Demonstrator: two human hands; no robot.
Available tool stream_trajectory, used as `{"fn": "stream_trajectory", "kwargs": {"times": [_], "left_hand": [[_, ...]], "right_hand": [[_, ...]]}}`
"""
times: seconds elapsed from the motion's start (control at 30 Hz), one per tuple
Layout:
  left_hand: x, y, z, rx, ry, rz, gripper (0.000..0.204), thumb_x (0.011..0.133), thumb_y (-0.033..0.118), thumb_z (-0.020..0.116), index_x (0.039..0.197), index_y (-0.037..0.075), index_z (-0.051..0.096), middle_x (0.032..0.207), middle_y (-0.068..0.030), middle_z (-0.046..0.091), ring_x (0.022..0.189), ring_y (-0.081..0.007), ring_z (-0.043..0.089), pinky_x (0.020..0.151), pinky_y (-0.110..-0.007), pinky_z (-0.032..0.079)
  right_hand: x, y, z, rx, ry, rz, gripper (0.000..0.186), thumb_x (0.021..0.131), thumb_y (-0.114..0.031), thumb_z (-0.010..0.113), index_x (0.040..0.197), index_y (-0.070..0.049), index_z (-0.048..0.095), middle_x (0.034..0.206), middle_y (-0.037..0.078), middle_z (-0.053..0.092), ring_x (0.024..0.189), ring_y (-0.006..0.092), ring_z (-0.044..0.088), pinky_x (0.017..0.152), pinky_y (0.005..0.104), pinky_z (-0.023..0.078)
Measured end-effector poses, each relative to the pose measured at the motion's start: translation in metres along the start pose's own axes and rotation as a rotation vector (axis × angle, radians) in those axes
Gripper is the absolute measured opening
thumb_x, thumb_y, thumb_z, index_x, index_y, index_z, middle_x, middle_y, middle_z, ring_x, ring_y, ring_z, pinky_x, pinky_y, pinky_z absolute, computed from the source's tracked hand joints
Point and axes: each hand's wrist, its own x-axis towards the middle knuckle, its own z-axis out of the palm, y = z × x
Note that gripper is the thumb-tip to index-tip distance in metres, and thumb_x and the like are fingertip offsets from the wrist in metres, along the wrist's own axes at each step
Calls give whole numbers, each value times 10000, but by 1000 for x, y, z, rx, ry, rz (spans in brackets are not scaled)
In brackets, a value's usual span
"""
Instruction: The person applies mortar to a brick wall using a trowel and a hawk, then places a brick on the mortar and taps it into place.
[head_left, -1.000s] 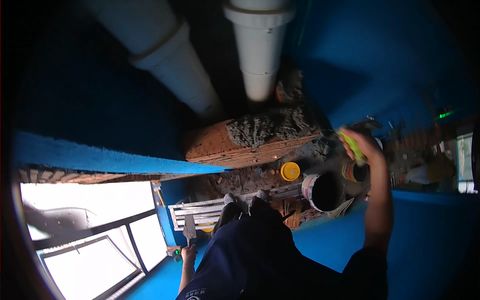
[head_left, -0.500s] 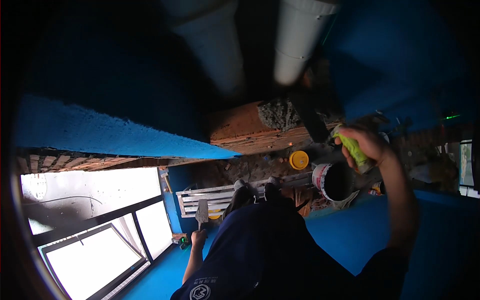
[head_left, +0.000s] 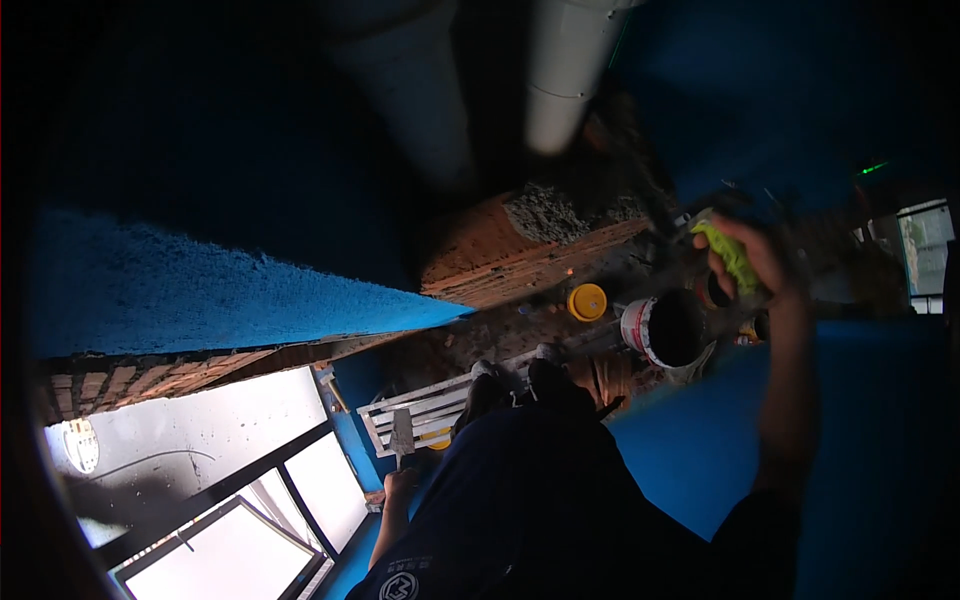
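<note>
My left hand (head_left: 399, 482) grips the handle of a pointing trowel (head_left: 402, 430), held blade-up low at the left of my body. My right hand (head_left: 750, 260) is closed round a yellow-green tool (head_left: 732, 255); a dark, blurred part reaches from it toward a brick ledge (head_left: 470, 245). Rough grey mortar (head_left: 550, 215) lies on that ledge, behind which white pipes (head_left: 565, 75) rise into shadow. My feet (head_left: 550, 380) are on a white slatted platform (head_left: 385, 425). Below my right hand are a white bucket with dark inside (head_left: 638, 335) and a smaller yellow lidded pail (head_left: 587, 302).
A blue wall edge (head_left: 250, 295) runs beside the ledge. At the lower left is a bright window (head_left: 215, 560) with dark frames, under exposed brickwork (head_left: 130, 385). Another blue surface (head_left: 670, 460) lies at the lower right, and a small green light (head_left: 872, 168) shows at the far right.
My right arm has swung upward with the yellow-green tool. The view has shifted and the area around the pipes has become darker. My left hand still holds the trowel low.
</note>
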Motion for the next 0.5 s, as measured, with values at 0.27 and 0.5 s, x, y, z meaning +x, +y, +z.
{"fn": "stream_trajectory", "kwargs": {"times": [0.27,0.5], "left_hand": [[39,-6,-16,775,-66,367,262,695,373,658,805,137,623,726,-136,642,730,-348,638,632,-454,511],[48,1,-21,457,-64,351,360,794,366,541,681,33,614,640,-144,625,601,-252,623,544,-387,463]], "right_hand": [[-7,45,37,339,-22,74,408,941,-377,458,982,7,588,662,68,637,412,144,575,373,258,485],[-2,48,92,197,-184,88,431,944,-399,431,1000,7,564,647,64,591,449,141,556,431,287,471]]}}
